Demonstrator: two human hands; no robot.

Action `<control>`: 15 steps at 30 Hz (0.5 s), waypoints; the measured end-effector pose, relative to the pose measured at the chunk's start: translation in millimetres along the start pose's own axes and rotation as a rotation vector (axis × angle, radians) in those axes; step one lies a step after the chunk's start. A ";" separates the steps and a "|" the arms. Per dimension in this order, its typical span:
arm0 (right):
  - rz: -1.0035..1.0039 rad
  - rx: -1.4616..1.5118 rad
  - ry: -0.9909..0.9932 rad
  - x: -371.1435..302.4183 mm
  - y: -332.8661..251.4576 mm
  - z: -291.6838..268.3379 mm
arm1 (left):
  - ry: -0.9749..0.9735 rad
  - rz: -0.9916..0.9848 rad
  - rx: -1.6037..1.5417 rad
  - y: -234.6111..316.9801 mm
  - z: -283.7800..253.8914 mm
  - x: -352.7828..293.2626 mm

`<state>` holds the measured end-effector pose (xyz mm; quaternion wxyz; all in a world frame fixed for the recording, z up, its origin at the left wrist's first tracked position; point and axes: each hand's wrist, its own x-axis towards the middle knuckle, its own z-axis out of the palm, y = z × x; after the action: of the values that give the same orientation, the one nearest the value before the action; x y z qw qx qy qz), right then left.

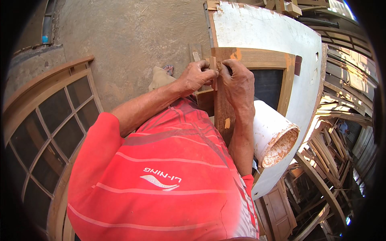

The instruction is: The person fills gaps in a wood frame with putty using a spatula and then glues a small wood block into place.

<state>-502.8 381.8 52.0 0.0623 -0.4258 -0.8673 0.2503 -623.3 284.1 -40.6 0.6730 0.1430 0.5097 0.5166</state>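
Both my hands are together at the edge of a brown wooden frame point(257, 58) with a dark panel inside, which lies on a white board. My left hand point(198, 76) pinches a small thin wooden strip point(213, 73) standing at the frame's edge. Close beside it, my right hand point(239, 83) has its fingers curled and pressed together against the wood; anything in them is hidden. Orange-brown patches of filler point(236, 54) mark the frame. Near my right forearm, a white bucket point(263, 120) lies tilted, its inside smeared with reddish-brown residue.
The white board point(297, 44) reaches away to the right under the frame. A paned wooden window frame point(52, 136) stands at my left. Wood scraps point(329, 152) pile up on the far right. My foot point(169, 70) shows on the concrete floor point(132, 36).
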 end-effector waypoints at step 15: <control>-0.089 -0.008 -0.041 -3.7 -3.5 -3.6 | 0.042 0.083 -0.045 -15.0 3.9 2.4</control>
<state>-501.7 378.5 57.3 0.0541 -0.3820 -0.8873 0.2526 -612.0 281.0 -51.0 0.6432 0.1380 0.5054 0.5585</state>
